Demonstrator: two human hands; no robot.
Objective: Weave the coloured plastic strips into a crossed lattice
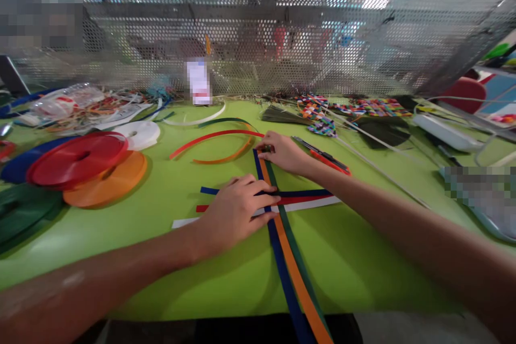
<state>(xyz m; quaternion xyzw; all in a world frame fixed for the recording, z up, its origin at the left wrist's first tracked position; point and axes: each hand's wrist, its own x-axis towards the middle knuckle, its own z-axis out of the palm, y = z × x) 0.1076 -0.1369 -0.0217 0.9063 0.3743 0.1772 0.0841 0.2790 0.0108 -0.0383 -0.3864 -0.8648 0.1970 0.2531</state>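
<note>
Three strips, blue, orange and green (296,274), run side by side from the table's near edge away from me. Three more strips, blue, red and white (308,200), lie across them. My left hand (236,209) rests flat on the crossing, fingers stretched out and pressing the strips down. My right hand (282,151) is at the far ends of the lengthwise strips, fingers curled and pinching them against the green table (169,258).
Rolls of red (76,158), orange (107,183), white (139,133), blue and dark green tape lie at the left. Loose curved strips (213,142) sit beyond my hands. Woven multicoloured pieces (322,113), a cutter (322,156), and a perforated metal screen (258,27) stand behind.
</note>
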